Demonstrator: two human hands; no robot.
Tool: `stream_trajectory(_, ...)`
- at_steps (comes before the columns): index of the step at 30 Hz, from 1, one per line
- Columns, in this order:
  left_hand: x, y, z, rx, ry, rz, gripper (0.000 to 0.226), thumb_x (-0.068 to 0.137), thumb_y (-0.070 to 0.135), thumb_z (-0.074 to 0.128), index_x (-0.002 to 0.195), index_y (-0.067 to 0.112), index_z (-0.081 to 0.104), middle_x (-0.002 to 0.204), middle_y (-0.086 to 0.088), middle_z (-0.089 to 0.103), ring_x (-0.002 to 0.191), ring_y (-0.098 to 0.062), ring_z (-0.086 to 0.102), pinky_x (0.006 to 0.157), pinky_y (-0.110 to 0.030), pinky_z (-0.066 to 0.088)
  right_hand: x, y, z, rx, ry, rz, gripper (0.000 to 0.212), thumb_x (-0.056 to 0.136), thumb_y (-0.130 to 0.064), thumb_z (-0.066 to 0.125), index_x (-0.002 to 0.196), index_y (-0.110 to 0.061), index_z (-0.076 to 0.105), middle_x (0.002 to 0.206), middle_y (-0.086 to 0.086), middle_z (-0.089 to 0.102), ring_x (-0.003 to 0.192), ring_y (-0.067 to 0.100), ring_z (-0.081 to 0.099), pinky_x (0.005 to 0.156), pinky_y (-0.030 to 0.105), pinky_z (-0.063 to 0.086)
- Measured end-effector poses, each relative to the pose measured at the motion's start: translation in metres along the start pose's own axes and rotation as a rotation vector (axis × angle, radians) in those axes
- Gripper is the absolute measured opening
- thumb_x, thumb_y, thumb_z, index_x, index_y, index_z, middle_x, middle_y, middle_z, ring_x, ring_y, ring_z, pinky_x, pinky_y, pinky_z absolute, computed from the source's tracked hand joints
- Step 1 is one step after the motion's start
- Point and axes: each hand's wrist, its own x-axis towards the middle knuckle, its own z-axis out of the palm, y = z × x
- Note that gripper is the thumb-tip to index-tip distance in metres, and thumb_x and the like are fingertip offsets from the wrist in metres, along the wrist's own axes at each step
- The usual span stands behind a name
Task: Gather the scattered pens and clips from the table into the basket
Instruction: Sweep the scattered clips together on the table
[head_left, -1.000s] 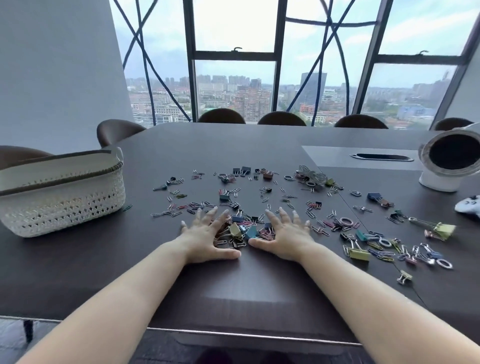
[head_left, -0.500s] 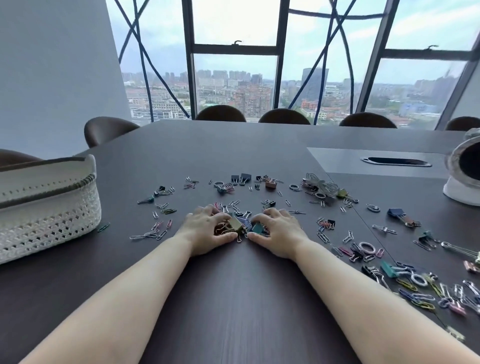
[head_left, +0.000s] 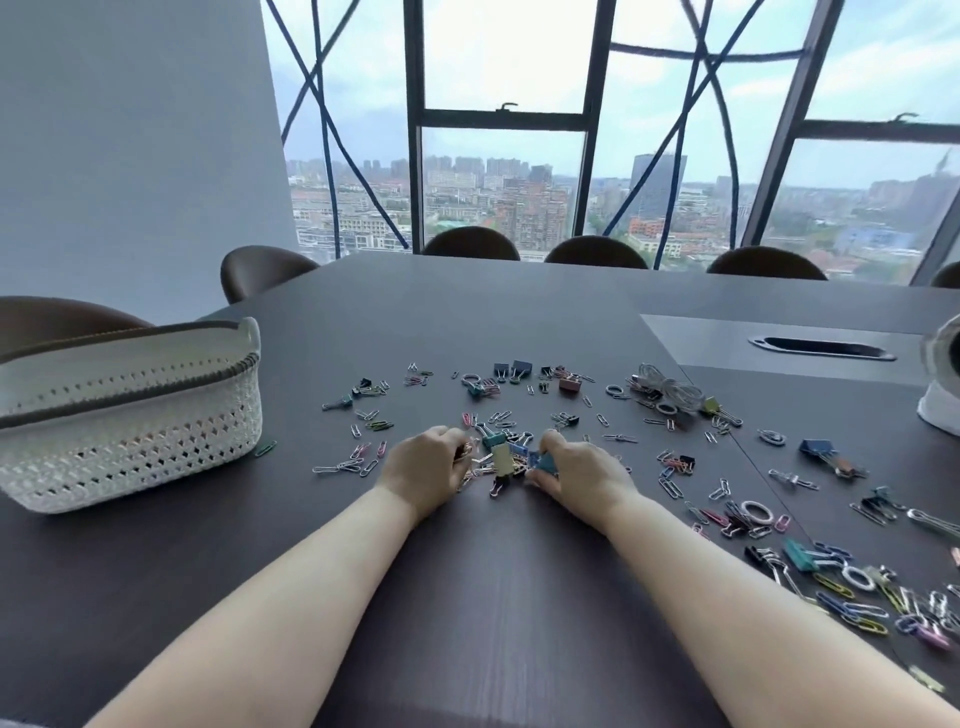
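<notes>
Early stage: left hand and right hand curled around a small heap of clips mid-surface, scooping. Basket at left edge, contents hidden. Most clips lie loose toward right edge; no pens visible

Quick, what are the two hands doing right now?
Left hand: curled shut on a bunch of clips.
Right hand: curled shut on the same clips.

1 basket, 2 hands – clips uncountable
</notes>
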Motion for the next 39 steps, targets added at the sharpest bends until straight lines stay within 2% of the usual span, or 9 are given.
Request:
stream_trajectory(10,-0.014,-0.087,-0.112,-0.07,0.263,-0.044,0.027,0.091,0.031,0.053,0.092,0.006,0.063,0.089,-0.013,0.067,0.082,-0.032,0.063,0.071,-0.037,0.049,0.045,-0.076,-0.033,0.277,0.254,-0.028,0.032,0.087,-0.038,0.058,0.106,-0.013,0.052,0.096,0.016,0.068,0.084,0.031,0.063,0.07,0.034,0.049)
stream_trajectory(13,-0.016,-0.129,-0.16,0.02,0.387,-0.115,0.028,0.092,0.031,0.052,0.098,0.007,0.064,0.094,-0.012,0.067,0.084,-0.03,0.063,0.072,-0.038,0.051,0.063,-0.12,-0.043,0.36,0.271,-0.126,0.031,0.088,-0.036,0.058,0.107,-0.012,0.053,0.092,0.009,0.065,0.076,0.025,0.06,0.056,0.027,0.046)
stream_trajectory(19,-0.025,-0.203,-0.187,0.074,0.217,-0.41,0.032,0.086,0.035,0.06,0.107,0.01,0.062,0.109,-0.014,0.065,0.097,-0.028,0.06,0.079,-0.035,0.048,0.089,-0.198,-0.03,0.543,0.246,-0.252,0.021,0.085,-0.035,0.062,0.095,-0.018,0.054,0.083,0.004,0.059,0.069,0.023,0.054,0.063,0.03,0.045)
stream_trajectory(23,-0.031,-0.222,-0.188,-0.066,0.067,-0.434,0.066,0.075,0.045,0.07,0.128,0.012,0.049,0.125,-0.013,0.055,0.115,-0.027,0.052,0.098,-0.038,0.041,0.097,-0.233,-0.022,0.591,0.238,-0.31,0.022,0.085,-0.035,0.061,0.095,-0.016,0.054,0.076,0.001,0.058,0.064,0.021,0.051,0.062,0.031,0.044)
stream_trajectory(26,-0.04,-0.232,-0.195,-0.019,0.083,-0.354,0.037,0.075,0.043,0.07,0.101,0.018,0.065,0.114,-0.009,0.056,0.114,-0.026,0.049,0.1,-0.038,0.039,0.102,-0.249,-0.017,0.599,0.244,-0.338,0.021,0.086,-0.034,0.06,0.095,-0.016,0.054,0.071,-0.003,0.056,0.062,0.019,0.049,0.061,0.032,0.044)
stream_trajectory(28,-0.051,-0.238,-0.2,-0.022,0.16,-0.325,0.023,0.076,0.037,0.07,0.085,0.016,0.071,0.095,-0.002,0.06,0.098,-0.02,0.056,0.083,-0.03,0.043,0.105,-0.259,-0.012,0.611,0.248,-0.353,0.02,0.086,-0.032,0.061,0.095,-0.016,0.055,0.067,-0.008,0.053,0.059,0.016,0.047,0.059,0.031,0.042)
stream_trajectory(32,-0.069,-0.246,-0.203,-0.116,0.18,-0.312,0.02,0.084,0.027,0.065,0.098,0.016,0.073,0.087,-0.002,0.073,0.079,-0.013,0.065,0.081,-0.028,0.05,0.107,-0.275,-0.001,0.637,0.249,-0.387,0.019,0.086,-0.03,0.062,0.095,-0.015,0.056,0.063,-0.013,0.051,0.052,0.007,0.044,0.051,0.025,0.036)
stream_trajectory(35,-0.077,-0.252,-0.203,-0.152,0.158,-0.257,0.029,0.09,0.02,0.057,0.118,0.015,0.063,0.11,-0.002,0.069,0.102,-0.015,0.063,0.095,-0.03,0.046,0.109,-0.29,0.0,0.653,0.275,-0.44,0.019,0.085,-0.028,0.063,0.097,-0.014,0.057,0.068,-0.008,0.055,0.056,0.011,0.048,0.053,0.023,0.037)
stream_trajectory(39,-0.09,-0.26,-0.206,0.066,0.256,-0.3,0.011,0.082,0.031,0.066,0.086,0.022,0.07,0.081,0.011,0.06,0.083,-0.014,0.061,0.087,-0.038,0.045,0.12,-0.32,-0.012,0.668,0.271,-0.515,0.02,0.086,-0.031,0.062,0.098,-0.015,0.057,0.07,-0.016,0.054,0.056,-0.002,0.047,0.05,0.011,0.036)
